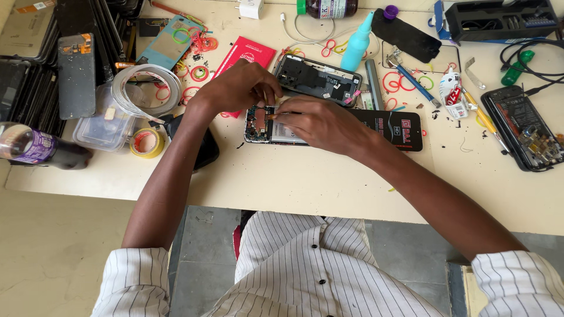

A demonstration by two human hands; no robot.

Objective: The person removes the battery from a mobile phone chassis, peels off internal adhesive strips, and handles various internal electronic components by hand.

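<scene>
Opened phone (264, 126) lies at frame centre on the table (305, 182), circuit board exposed. My left hand (238, 88) arches over its upper edge, fingertips pinched on a small part; my right hand (320, 123) lies flat across the phone, fingers curled, pressing it down. Detached back frame (317, 79) sits just above.

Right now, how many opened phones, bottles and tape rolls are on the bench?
Opened phones: 3, one under both hands, one behind it, one at the right edge
Bottles: 3, dark, teal, brown
Tape rolls: 2, yellow, white
Total: 8
</scene>
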